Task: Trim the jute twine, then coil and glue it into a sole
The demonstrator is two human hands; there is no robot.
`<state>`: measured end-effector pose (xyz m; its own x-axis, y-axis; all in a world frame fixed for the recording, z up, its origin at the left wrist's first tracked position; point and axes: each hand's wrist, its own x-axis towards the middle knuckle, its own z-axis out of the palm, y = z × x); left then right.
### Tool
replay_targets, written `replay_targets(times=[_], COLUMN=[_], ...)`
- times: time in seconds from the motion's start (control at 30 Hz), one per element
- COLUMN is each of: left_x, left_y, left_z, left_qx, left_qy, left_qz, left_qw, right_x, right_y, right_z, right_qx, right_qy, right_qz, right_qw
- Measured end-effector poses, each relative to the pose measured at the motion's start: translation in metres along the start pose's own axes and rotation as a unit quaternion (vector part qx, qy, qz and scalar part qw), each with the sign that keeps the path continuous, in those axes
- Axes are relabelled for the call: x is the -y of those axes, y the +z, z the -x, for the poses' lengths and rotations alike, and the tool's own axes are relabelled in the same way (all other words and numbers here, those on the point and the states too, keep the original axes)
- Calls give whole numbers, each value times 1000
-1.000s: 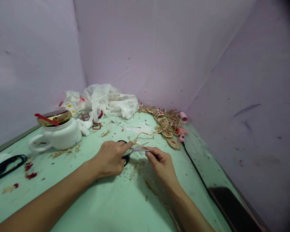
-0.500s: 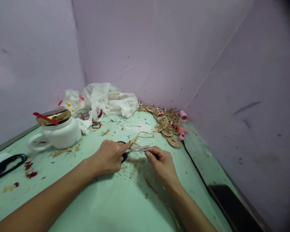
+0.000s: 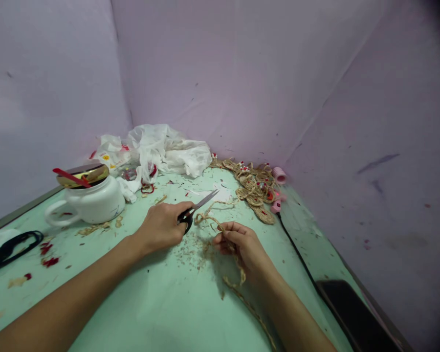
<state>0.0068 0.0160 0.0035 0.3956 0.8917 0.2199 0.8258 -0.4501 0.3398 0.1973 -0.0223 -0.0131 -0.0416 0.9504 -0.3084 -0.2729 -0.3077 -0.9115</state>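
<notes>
My left hand (image 3: 164,226) is closed round the black handles of a pair of scissors (image 3: 204,200), whose blades point up and to the right, a little apart from the cord. A length of jute cord (image 3: 241,266) runs through my right hand (image 3: 241,242), pinched between thumb and fingers. One end hangs below that hand, while the thin part curls leftward near the scissors. Another piece of jute cord (image 3: 251,310) lies on the table under my right forearm. Brown fibre crumbs are scattered between my hands.
At the left stands a white mug (image 3: 95,201) with a gold lid (image 3: 84,176) and a red stick. Crumpled white plastic bags (image 3: 168,151) lie at the back. Coiled jute pieces (image 3: 253,190) sit back right, near a pink device (image 3: 276,205) with a black cable. A phone (image 3: 355,313) rests at right.
The scissors have swung away from my right hand, their blades now pointing further up. My right hand has turned, and jute cord now shows hanging from it.
</notes>
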Motion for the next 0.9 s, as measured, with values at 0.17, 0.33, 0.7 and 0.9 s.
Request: replay_targets(times=[0.17, 0.33, 0.7, 0.9], left_x=[-2, -7, -8, -10], left_y=[3, 0, 5, 4], left_z=[3, 4, 5, 7], left_qx=[24, 51, 61, 60], left_qy=[24, 75, 114, 123], left_qz=[-14, -31, -119, -136], left_qw=[999, 995, 984, 981], right_x=[2, 4, 3, 4], right_y=[2, 0, 6, 7], right_z=[0, -1, 5, 6], right_qx=[15, 0, -45, -14], right_qy=[3, -8, -57, -25], right_qz=[-36, -36, 12, 6], right_qw=[999, 999, 997, 1000])
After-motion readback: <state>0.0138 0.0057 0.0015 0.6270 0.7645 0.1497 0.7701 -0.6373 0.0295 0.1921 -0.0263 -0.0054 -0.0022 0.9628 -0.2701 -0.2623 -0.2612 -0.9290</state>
